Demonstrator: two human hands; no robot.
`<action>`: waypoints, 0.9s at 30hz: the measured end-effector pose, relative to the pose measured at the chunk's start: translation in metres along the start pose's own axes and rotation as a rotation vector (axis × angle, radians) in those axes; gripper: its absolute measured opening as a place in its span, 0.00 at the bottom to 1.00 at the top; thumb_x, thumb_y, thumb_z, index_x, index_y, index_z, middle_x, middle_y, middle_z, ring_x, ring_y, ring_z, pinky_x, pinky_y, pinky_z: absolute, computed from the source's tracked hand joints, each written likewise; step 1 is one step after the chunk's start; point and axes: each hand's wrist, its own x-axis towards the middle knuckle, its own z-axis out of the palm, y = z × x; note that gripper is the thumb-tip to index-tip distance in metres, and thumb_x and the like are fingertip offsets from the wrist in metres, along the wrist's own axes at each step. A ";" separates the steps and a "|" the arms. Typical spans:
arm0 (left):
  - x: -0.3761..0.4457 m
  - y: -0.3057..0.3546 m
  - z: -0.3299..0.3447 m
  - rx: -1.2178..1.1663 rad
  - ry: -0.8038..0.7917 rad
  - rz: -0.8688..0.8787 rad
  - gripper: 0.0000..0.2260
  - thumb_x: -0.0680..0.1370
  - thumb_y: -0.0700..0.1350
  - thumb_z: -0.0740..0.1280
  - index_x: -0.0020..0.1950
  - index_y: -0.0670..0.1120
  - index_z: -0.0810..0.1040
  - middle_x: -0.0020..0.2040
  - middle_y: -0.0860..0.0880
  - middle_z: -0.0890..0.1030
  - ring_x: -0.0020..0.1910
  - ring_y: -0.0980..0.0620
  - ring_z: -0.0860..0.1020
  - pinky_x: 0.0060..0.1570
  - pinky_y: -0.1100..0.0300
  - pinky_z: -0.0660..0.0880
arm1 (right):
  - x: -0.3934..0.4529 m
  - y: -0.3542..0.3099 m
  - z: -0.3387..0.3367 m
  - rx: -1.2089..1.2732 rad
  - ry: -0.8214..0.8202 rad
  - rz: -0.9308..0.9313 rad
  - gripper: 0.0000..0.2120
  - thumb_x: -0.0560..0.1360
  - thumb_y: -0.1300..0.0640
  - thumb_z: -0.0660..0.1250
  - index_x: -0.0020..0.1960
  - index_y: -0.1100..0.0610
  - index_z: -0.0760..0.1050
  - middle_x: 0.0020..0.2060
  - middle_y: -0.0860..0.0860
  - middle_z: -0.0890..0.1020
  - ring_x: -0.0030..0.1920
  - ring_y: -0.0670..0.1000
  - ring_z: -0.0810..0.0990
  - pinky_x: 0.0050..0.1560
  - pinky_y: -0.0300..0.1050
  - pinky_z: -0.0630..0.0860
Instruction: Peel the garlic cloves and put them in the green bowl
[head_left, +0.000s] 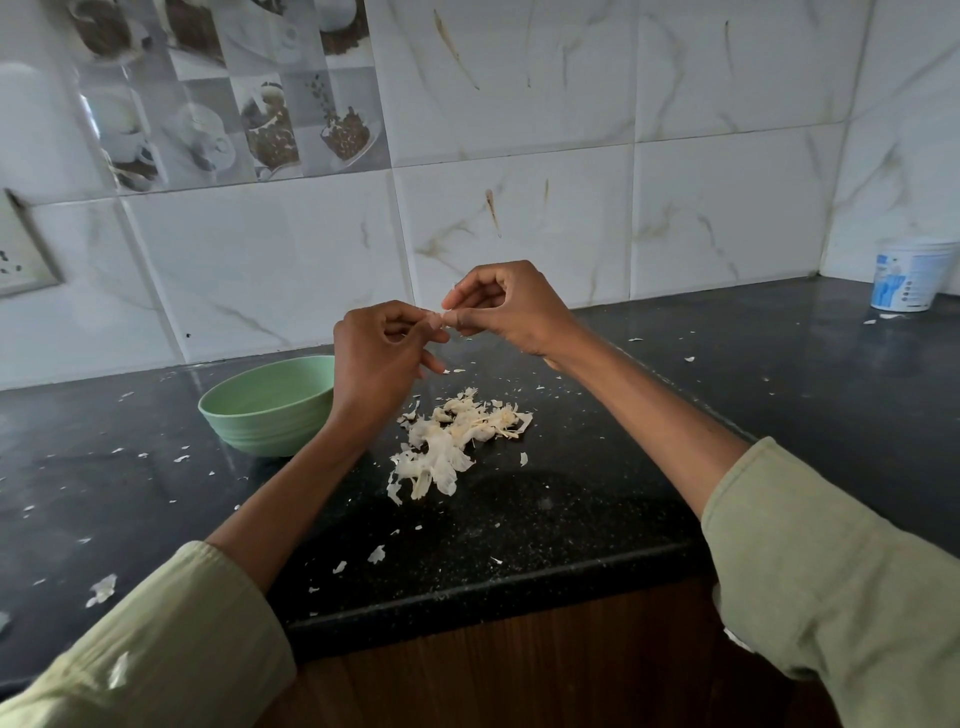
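Observation:
Both hands are raised above the black counter (571, 509). My left hand (376, 358) pinches a small garlic clove (435, 321) between thumb and fingers. My right hand (506, 306) pinches the same clove from the right, fingertips meeting the left hand's. Most of the clove is hidden by the fingers. The green bowl (265, 410) stands on the counter just left of my left wrist; its inside is not visible from here. A pile of pale garlic skins and cloves (457, 441) lies on the counter below the hands.
Small skin flakes (104, 590) are scattered across the counter. A white and blue plastic tub (906, 275) stands at the far right by the tiled wall. A wall socket (21, 249) is at the left. The counter's front edge runs below the pile.

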 end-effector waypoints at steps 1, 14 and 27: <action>0.000 0.000 0.000 -0.008 0.005 -0.009 0.06 0.82 0.44 0.72 0.50 0.43 0.85 0.40 0.49 0.88 0.32 0.48 0.86 0.32 0.61 0.80 | 0.000 0.000 0.000 0.005 -0.004 0.004 0.11 0.71 0.62 0.81 0.50 0.65 0.84 0.40 0.58 0.87 0.42 0.53 0.87 0.47 0.46 0.85; -0.003 -0.001 0.004 0.056 0.023 0.006 0.06 0.85 0.45 0.67 0.53 0.44 0.81 0.43 0.49 0.87 0.33 0.49 0.86 0.34 0.56 0.82 | 0.001 0.001 0.004 0.071 -0.003 0.113 0.09 0.73 0.61 0.79 0.50 0.65 0.84 0.41 0.59 0.87 0.44 0.59 0.88 0.53 0.58 0.85; 0.002 -0.005 0.007 -0.018 -0.006 -0.058 0.07 0.87 0.44 0.64 0.56 0.40 0.77 0.45 0.45 0.86 0.34 0.46 0.86 0.33 0.55 0.83 | -0.001 -0.002 0.005 0.219 -0.046 0.216 0.10 0.74 0.67 0.76 0.55 0.67 0.83 0.47 0.62 0.87 0.48 0.57 0.88 0.53 0.46 0.84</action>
